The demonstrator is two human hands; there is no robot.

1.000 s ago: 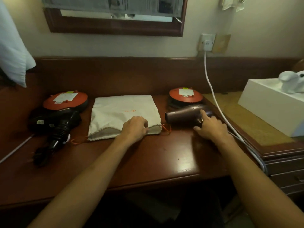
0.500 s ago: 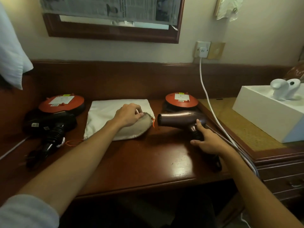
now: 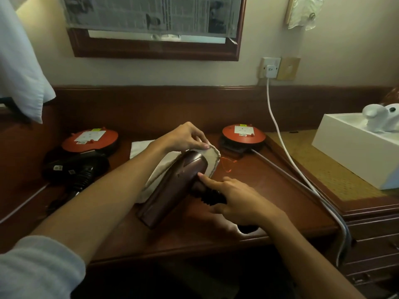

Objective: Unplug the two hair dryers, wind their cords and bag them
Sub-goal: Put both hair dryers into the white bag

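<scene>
Both forearms are reaching in from the near edge of the desk (image 3: 269,190) and meeting over its middle. The left hand (image 3: 183,137) is arching knuckles-up, its thumb and fingertips pinching the hemmed rim of the cream cloth bag (image 3: 212,157) and lifting the mouth open. The right hand (image 3: 235,197) is lying lower and nearer, fingers wrapped around the ribbed black handle of the brown hair dryer (image 3: 172,188), with the index finger stretched straight along the body. That dryer is glossy and dark reddish-brown, tilting with its rounded rear end inside the bag's mouth, directly below the left hand, and its open nozzle pointing back toward the near edge. An orange drawstring (image 3: 226,165) is trailing from the bag on the desk. The black hair dryer (image 3: 79,167) is lying near the left edge, well apart from both hands, in front of an orange-topped disc (image 3: 90,139); a second disc (image 3: 244,133) is sitting toward the back right. A white cord (image 3: 278,130) is hanging from a plug in the wall socket (image 3: 269,69).
</scene>
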